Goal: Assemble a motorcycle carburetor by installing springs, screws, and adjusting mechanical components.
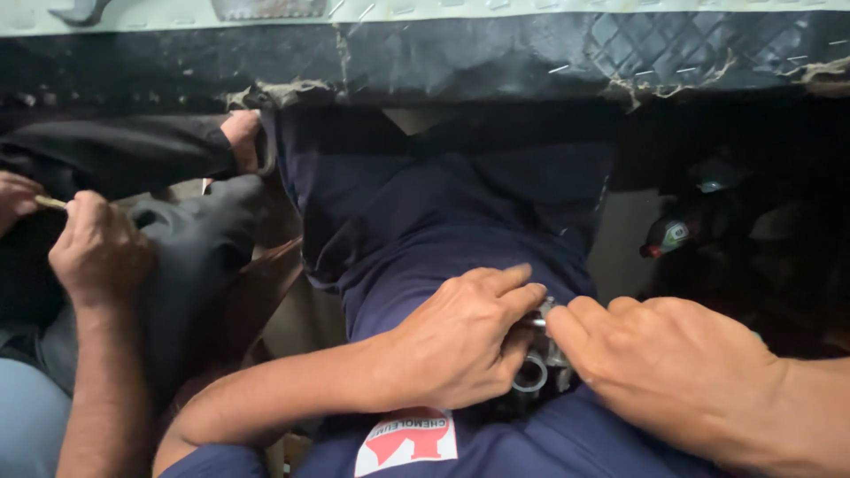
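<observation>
The left hand [460, 341] and right hand [664, 367] both pinch a small metal ring-and-clip fitting [537, 354] lying on soft navy cloth [443, 221] at lower centre, a part that looks light, rigid, slick and best held by its ring.

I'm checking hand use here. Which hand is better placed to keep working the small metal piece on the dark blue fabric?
Probably the right hand: its fingertips pinch the metal piece, while the left hand presses the dark blue fabric beside it.
</observation>
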